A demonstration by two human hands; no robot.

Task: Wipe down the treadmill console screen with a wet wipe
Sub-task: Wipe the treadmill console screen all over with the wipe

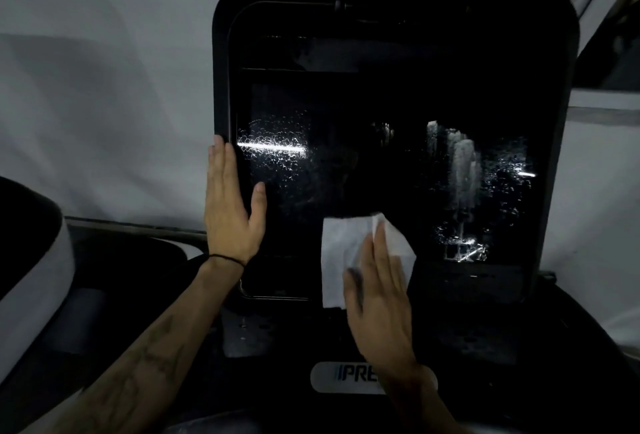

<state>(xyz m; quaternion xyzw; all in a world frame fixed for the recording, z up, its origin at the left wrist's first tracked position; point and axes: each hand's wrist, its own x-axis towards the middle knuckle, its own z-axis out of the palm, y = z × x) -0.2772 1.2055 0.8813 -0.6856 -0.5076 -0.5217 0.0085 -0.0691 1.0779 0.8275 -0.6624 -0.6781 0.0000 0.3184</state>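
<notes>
The black treadmill console screen (391,94) fills the middle of the view, dark and glossy, with wet streaks and droplets shining at its left and right. My right hand (377,298) lies flat on a white wet wipe (341,250) and presses it against the lower middle of the screen. My left hand (232,205) holds the screen's left edge, fingers behind the frame and thumb on the glass, with a thin black band on the wrist.
Below the screen is the dark console deck with a grey logo badge (343,376). A white and black machine part (31,260) curves at the left. Pale walls stand behind, and a window frame (602,18) at the upper right.
</notes>
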